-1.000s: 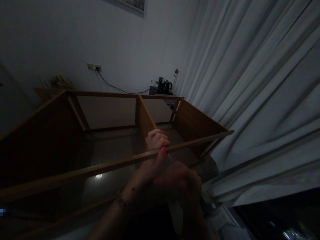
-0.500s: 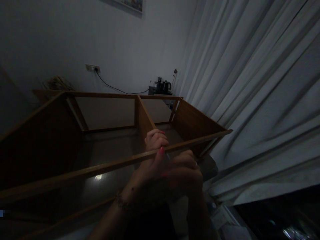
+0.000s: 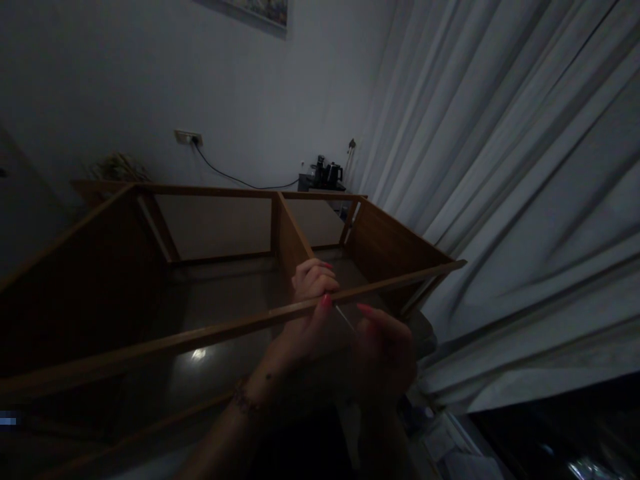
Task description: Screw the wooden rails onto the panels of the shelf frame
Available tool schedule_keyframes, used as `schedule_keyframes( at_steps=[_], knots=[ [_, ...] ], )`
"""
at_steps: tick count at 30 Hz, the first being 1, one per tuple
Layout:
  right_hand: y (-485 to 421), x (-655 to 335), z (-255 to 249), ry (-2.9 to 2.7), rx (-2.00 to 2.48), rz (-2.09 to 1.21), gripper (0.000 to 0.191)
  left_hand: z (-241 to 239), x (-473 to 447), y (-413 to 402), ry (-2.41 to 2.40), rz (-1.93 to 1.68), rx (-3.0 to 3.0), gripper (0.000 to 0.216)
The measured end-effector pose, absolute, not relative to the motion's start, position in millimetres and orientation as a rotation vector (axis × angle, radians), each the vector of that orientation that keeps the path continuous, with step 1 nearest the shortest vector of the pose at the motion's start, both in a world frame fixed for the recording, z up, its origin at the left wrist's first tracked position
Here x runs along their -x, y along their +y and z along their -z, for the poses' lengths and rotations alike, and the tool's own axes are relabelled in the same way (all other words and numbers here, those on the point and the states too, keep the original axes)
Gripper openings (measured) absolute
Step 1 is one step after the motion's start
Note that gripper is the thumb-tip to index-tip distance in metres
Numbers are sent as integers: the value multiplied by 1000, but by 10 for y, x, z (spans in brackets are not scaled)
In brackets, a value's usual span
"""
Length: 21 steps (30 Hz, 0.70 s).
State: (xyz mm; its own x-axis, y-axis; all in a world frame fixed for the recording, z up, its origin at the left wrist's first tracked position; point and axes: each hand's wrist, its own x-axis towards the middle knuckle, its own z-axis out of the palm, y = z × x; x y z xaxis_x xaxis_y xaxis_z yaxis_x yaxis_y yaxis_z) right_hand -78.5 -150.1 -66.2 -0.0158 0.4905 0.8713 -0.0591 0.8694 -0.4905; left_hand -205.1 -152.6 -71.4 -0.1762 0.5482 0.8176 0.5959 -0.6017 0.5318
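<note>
Clasps the front rail point(image 3: 225, 327) of a wooden frame point(image 3: 275, 223) with the left hand point(image 3: 313, 285): fingers bent over the far side, just by the joint with the divider point(image 3: 296, 233), thumb on the near side, red nail at the rail's edge. A narrow, closed-in hold, with wood between fingers and thumb. Wears a bracelet point(image 3: 243, 397) on the left wrist.

Has the right hand point(image 3: 385, 347) below the rail and just to the right of the left thumb, mostly curled, one red-nailed finger pointing toward the rail. Between that finger and the left thumb, a thin, pale rod point(image 3: 345, 319), slanting up to the rail, lower end lost in shadow at the right hand. Cannot tell tight hold from loose touch there, nor contact from a slight gap at the rod's upper tip.

Around both hands, the frame, stretching across the view: a bay on either side of the divider, a dark left panel point(image 3: 100, 273), a right panel point(image 3: 395, 230), a far rail point(image 3: 215, 191) toward the wall point(image 3: 125, 67).

On the wall, a socket point(image 3: 188, 138) with a black cord point(image 3: 240, 179) running right toward a black kettle point(image 3: 334, 175). Higher up, the lower edge of a picture point(image 3: 267, 9). Along the right side, a pale curtain point(image 3: 500, 167) in long folds.
</note>
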Motion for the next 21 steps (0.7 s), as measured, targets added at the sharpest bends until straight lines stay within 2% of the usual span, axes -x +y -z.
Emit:
schedule_keyframes(
  at_steps=[3, 5, 10, 16, 21],
  knots=[
    [-1532, 820, 733, -1439, 400, -707, 18, 690, 2040, -1530, -1369, 1950, 1983, 44],
    [-1511, 815, 789, -1433, 333, -766, 19, 689, 2034, -1526, -1361, 1965, 1978, 44],
    [-1361, 687, 858, -1682, 211, -385, 24, 700, 2021, -1519, -1389, 1988, 1969, 45],
    [-1364, 563, 820, -1778, 421, 109, 29, 726, 2042, -1510, -1379, 1982, 1977, 42],
    [-1498, 655, 808, -1734, 466, 65, 47, 728, 2054, -1494, -1296, 1992, 1979, 40]
  ],
)
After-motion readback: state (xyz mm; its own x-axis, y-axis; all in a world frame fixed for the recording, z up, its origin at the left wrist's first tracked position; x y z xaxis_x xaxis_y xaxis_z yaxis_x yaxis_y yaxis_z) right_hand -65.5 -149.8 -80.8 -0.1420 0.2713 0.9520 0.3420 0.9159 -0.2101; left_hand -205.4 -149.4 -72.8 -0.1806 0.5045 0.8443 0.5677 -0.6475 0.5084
